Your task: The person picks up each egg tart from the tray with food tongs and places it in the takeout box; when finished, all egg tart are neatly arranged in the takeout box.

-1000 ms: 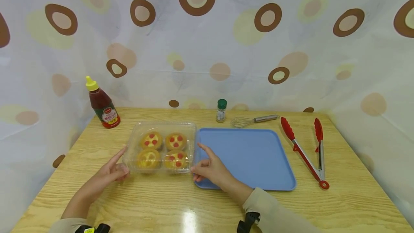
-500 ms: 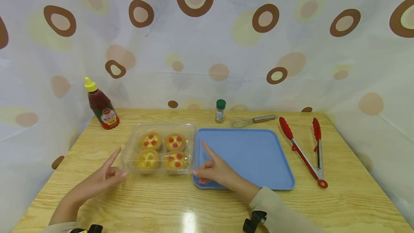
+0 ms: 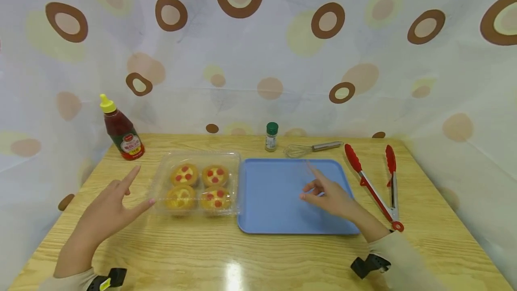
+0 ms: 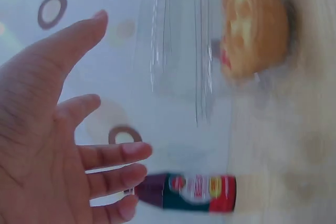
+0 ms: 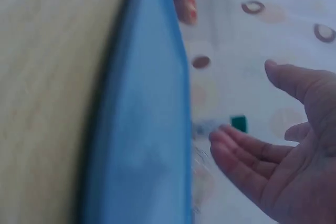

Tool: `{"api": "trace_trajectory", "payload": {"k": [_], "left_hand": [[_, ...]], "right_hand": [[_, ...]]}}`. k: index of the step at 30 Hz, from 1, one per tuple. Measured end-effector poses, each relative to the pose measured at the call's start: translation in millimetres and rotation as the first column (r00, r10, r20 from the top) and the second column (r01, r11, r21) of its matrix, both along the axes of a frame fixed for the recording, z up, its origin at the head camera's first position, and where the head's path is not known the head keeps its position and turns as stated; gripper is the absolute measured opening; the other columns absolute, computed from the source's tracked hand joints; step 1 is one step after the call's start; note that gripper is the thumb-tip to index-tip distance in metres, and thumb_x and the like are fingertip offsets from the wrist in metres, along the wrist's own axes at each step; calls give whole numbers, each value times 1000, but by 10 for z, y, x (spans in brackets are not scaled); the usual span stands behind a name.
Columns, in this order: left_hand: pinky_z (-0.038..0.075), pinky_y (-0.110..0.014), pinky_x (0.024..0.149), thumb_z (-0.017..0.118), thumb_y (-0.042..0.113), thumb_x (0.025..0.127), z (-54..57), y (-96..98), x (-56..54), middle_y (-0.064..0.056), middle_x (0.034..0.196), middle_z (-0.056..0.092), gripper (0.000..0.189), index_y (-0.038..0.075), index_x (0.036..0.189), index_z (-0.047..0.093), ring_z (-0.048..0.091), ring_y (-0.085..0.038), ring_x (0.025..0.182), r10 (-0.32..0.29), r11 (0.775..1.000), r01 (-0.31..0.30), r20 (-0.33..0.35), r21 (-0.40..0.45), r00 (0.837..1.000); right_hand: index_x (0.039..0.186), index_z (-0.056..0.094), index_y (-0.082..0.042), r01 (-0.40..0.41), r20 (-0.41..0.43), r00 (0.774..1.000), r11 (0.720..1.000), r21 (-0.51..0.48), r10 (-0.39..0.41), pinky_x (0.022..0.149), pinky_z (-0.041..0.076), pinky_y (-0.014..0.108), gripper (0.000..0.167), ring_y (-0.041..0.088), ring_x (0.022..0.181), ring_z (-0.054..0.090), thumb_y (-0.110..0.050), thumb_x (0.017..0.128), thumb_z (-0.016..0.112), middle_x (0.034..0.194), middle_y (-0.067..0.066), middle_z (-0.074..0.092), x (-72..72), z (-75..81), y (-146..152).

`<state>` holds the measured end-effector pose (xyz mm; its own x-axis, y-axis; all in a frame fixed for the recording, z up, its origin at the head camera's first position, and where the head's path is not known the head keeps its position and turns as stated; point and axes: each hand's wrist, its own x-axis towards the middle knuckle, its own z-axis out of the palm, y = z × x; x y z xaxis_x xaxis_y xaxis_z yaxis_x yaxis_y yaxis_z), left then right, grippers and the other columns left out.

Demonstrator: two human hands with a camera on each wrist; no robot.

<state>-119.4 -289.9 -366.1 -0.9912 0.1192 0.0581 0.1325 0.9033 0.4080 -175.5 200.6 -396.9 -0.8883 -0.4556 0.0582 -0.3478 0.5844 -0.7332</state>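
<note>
A clear plastic box with several egg tarts inside stands on the table, left of the blue tray. Most tarts carry red round toppings. To the box's left my left hand is held with thumb and index finger spread and nothing in its grasp. In the left wrist view the left hand shows its fingers apart, the sauce bottle beyond them. Over the tray's right part hovers my right hand, also holding nothing. The right wrist view shows its fingers relaxed above the tray.
A ketchup bottle with a yellow cap stands at the back left. Along the back are a green-capped seasoning jar and a whisk. Red-tipped tongs lie spread to the right of the tray.
Both hands have moved away from the sides of the plastic box. The right hand has gone right over the tray; the left has drawn back leftward and its fingers have spread. The box stays put.
</note>
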Motion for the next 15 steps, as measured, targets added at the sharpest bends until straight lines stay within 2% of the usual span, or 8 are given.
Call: {"api": "trace_trajectory", "payload": {"k": [2,5,8,10,12,13,15], "left_hand": [[44,-41,56,56,58,87,42,129,-84,-23,106,50,88,19,153,14,52,-31,80,7,999,-10,-80,-37,997],[46,-49,63,57,58,86,96,362,-243,-27,111,51,84,15,151,26,51,-38,92,-8,997,-8,-197,-77,980],[46,-53,71,54,61,86,168,628,-421,-27,117,51,82,14,149,31,50,-42,100,-22,992,-9,-246,-122,969],[44,-56,79,51,64,86,227,802,-531,-27,124,48,82,15,149,30,47,-44,108,-26,990,-6,-225,-142,974],[40,-60,86,47,67,87,265,959,-643,-26,133,42,83,19,151,27,42,-45,116,-31,988,0,-196,-157,980],[38,-61,90,46,67,86,278,1033,-694,-26,137,38,83,20,151,25,38,-45,120,-34,986,4,-181,-165,983],[34,-62,94,45,68,87,299,1180,-786,-24,145,28,83,22,152,22,32,-44,126,-39,983,10,-153,-183,987]], "right_hand": [[152,14,-7,60,-89,995,996,64,-54,75,53,34,81,20,87,64,-27,91,64,107,15,63,-28,100,109],[151,19,-3,135,-197,975,979,151,-104,76,53,41,77,27,90,62,-28,92,62,111,19,60,-84,261,231],[150,21,-2,229,-288,945,940,253,-153,83,49,51,74,38,104,56,-35,94,58,121,25,54,-137,403,304],[148,25,0,296,-364,914,906,301,-178,85,45,57,73,44,111,50,-36,94,57,126,29,49,-178,473,324],[145,33,1,376,-470,860,870,320,-198,81,46,59,70,47,113,47,-38,93,59,126,31,46,-226,524,321],[142,38,2,416,-534,821,855,311,-205,77,48,59,68,48,111,47,-37,91,62,125,31,46,-258,540,315],[133,48,6,488,-663,720,830,271,-207,70,50,57,64,48,103,51,-33,87,67,118,32,50,-329,574,287]]}}
